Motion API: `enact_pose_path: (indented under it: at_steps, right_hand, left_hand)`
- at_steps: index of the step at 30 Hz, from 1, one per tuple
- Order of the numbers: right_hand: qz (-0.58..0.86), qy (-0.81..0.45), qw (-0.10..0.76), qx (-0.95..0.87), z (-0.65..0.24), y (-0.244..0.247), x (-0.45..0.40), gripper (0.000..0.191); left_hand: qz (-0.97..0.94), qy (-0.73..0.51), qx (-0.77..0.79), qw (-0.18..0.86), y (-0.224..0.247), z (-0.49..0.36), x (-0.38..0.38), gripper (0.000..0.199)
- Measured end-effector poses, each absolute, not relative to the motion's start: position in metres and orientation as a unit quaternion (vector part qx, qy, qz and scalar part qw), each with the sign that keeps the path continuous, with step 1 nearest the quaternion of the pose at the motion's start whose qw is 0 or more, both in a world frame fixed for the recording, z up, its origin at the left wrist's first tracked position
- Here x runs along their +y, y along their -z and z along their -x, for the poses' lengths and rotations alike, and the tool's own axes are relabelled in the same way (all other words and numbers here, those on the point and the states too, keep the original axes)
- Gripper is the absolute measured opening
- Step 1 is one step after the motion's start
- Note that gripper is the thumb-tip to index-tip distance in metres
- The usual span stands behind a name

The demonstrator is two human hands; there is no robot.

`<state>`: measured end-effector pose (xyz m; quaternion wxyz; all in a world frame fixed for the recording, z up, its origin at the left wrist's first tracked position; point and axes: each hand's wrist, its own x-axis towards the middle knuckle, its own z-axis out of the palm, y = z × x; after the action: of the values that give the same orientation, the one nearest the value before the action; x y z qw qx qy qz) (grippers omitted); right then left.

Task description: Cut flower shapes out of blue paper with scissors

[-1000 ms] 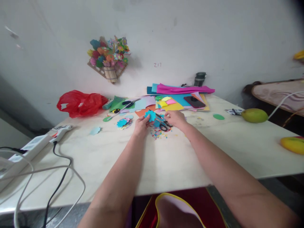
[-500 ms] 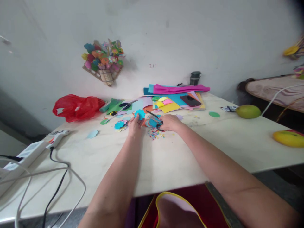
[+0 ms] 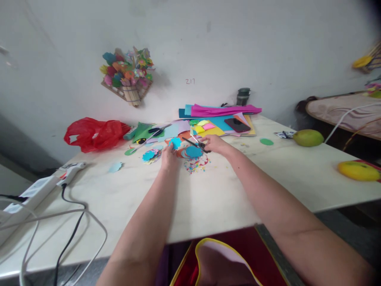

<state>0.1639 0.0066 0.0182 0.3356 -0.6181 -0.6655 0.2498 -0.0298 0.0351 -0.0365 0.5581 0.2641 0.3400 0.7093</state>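
A blue scalloped paper flower (image 3: 175, 142) is pinched by its lower edge between the fingers of my left hand (image 3: 169, 156). My right hand (image 3: 215, 144) grips a pair of scissors (image 3: 190, 142) by the handles, blades spread and pointing left at the flower. Below the blades lies a blue paper circle (image 3: 193, 151) on orange paper. Tiny coloured paper scraps (image 3: 193, 168) are scattered in front of it. Left of my left hand is a pile of cut paper flowers (image 3: 149, 155), a blue one on top.
Coloured paper sheets (image 3: 218, 131) lie at the back, with a phone (image 3: 237, 125) on them. A second pair of scissors (image 3: 158, 130) and a red plastic bag (image 3: 94, 134) are at back left. Mangoes (image 3: 308, 137) sit right; a power strip (image 3: 35, 190) and cables lie left.
My right hand has shifted slightly up and the scissor blades are now spread wider. The blue circle beneath shows more clearly. My left hand still holds the blue flower in nearly the same place.
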Motion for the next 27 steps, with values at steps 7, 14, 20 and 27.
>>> enact_pose_path:
  at_steps: [7, 14, 20, 27]
  right_hand:
    - [0.502, -0.45, 0.505, -0.539, -0.172, -0.015, 0.01, 0.058]
    - [0.46, -0.512, 0.511, -0.515, -0.158, -0.019, 0.001, 0.009]
    - [0.343, -0.622, 0.5, -0.496, -0.096, -0.005, -0.027, 0.035]
    - [0.367, -0.606, 0.517, -0.481, -0.062, 0.027, -0.033, 0.025]
  left_hand:
    - [-0.318, -0.67, 0.301, 0.6, 0.035, 0.02, 0.03, 0.022]
    - [-0.291, -0.725, 0.313, 0.54, 0.039, 0.032, 0.039, 0.021]
    - [-0.224, -0.783, 0.374, 0.443, 0.046, 0.05, 0.056, 0.016]
    - [-0.24, -0.795, 0.41, 0.377, 0.051, 0.055, 0.06, 0.018]
